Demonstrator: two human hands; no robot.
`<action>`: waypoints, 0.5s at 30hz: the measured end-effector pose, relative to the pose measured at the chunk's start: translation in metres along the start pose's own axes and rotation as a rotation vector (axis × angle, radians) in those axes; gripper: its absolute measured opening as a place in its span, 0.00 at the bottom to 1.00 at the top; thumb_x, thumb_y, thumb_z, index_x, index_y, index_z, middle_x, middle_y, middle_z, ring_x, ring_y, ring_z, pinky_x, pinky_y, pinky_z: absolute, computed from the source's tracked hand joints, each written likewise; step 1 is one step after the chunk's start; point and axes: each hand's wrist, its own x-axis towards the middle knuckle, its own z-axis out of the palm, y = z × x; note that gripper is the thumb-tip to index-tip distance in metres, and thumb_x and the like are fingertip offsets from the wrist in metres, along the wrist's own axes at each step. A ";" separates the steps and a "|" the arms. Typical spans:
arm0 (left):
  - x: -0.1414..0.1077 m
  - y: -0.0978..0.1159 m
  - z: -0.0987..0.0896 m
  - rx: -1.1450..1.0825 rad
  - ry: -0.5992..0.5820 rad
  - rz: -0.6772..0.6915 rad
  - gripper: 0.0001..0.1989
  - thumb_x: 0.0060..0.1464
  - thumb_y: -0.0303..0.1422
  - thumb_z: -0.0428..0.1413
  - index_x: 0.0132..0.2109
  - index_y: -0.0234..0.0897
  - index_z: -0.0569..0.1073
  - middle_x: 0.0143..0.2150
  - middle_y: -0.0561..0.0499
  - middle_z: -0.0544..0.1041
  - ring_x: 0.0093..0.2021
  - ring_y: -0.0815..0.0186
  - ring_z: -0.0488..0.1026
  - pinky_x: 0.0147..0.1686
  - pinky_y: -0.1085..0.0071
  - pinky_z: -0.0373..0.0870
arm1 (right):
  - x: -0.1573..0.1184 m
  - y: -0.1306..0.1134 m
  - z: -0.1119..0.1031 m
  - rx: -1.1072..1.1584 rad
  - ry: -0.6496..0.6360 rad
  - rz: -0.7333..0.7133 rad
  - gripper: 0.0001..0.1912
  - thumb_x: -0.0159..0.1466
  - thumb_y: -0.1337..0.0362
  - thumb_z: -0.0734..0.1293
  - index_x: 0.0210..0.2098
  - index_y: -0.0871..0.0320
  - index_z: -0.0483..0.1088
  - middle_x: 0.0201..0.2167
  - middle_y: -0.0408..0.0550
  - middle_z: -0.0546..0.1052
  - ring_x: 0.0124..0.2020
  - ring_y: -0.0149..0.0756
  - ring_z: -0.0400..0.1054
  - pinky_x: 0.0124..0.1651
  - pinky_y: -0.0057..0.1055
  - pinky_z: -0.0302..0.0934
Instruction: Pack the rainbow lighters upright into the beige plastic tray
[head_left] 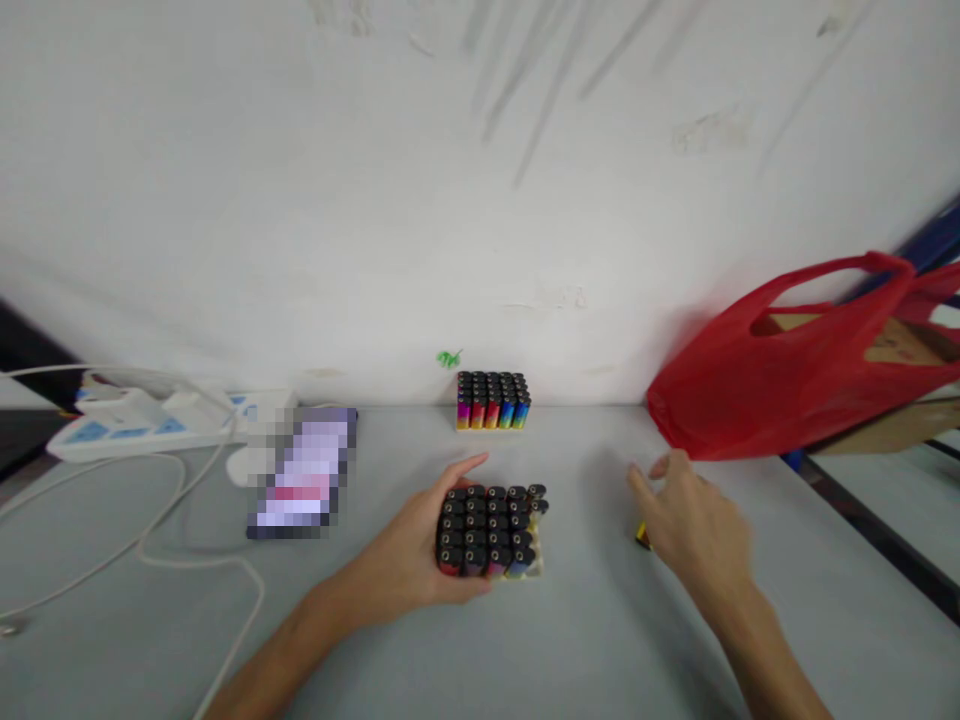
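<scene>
My left hand point(420, 545) is wrapped around the left side of a pale tray point(535, 560) of upright lighters point(486, 535) with black tops. Its thumb lies along the near side and its fingers reach round the far side. In the tray's right-hand column, a couple of lighters stand at the back, leaning slightly, and the pale slots in front of them show. To the right, my right hand point(690, 520) is curled and a little blurred above the table. A yellow lighter with a dark end point(643, 536) pokes out from under it; the fingers' grip is partly hidden.
A second block of rainbow-coloured lighters point(493, 402) stands against the wall. At left lie a phone with a pixelated screen point(304, 470), a white power strip point(157, 430) and loose white cables point(247, 570). A red plastic bag point(780, 380) with cardboard inside sits at the right edge.
</scene>
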 end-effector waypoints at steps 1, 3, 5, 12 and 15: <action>0.000 0.000 0.000 0.003 0.009 0.001 0.58 0.47 0.30 0.76 0.79 0.49 0.55 0.62 0.42 0.76 0.44 0.57 0.85 0.41 0.63 0.83 | -0.002 0.009 -0.002 -0.086 -0.043 0.055 0.26 0.77 0.43 0.55 0.48 0.56 0.73 0.40 0.66 0.83 0.45 0.67 0.80 0.44 0.49 0.63; 0.000 0.000 0.001 0.011 0.025 0.002 0.58 0.46 0.29 0.76 0.79 0.48 0.56 0.63 0.42 0.76 0.44 0.57 0.84 0.42 0.63 0.83 | -0.006 0.022 -0.002 -0.164 -0.117 0.107 0.30 0.76 0.39 0.54 0.45 0.56 0.75 0.43 0.70 0.83 0.49 0.72 0.81 0.46 0.51 0.64; 0.000 0.000 0.001 -0.003 0.026 -0.008 0.59 0.47 0.29 0.76 0.79 0.49 0.56 0.64 0.42 0.75 0.44 0.57 0.85 0.42 0.63 0.84 | -0.009 0.031 0.002 -0.161 -0.167 0.095 0.31 0.76 0.38 0.54 0.42 0.55 0.75 0.44 0.70 0.84 0.50 0.74 0.80 0.46 0.52 0.64; -0.001 -0.005 -0.001 0.025 0.023 -0.007 0.59 0.48 0.30 0.76 0.80 0.51 0.55 0.64 0.42 0.75 0.47 0.56 0.84 0.44 0.62 0.84 | -0.006 0.036 0.028 0.144 -0.130 -0.230 0.16 0.77 0.50 0.58 0.36 0.50 0.63 0.34 0.57 0.81 0.39 0.57 0.80 0.42 0.44 0.61; -0.001 -0.002 -0.001 0.017 0.017 -0.010 0.59 0.48 0.30 0.76 0.79 0.51 0.55 0.65 0.42 0.74 0.49 0.55 0.84 0.44 0.62 0.84 | -0.006 0.027 0.030 0.439 -0.148 -0.343 0.17 0.77 0.46 0.57 0.38 0.49 0.60 0.28 0.48 0.76 0.31 0.48 0.75 0.37 0.40 0.61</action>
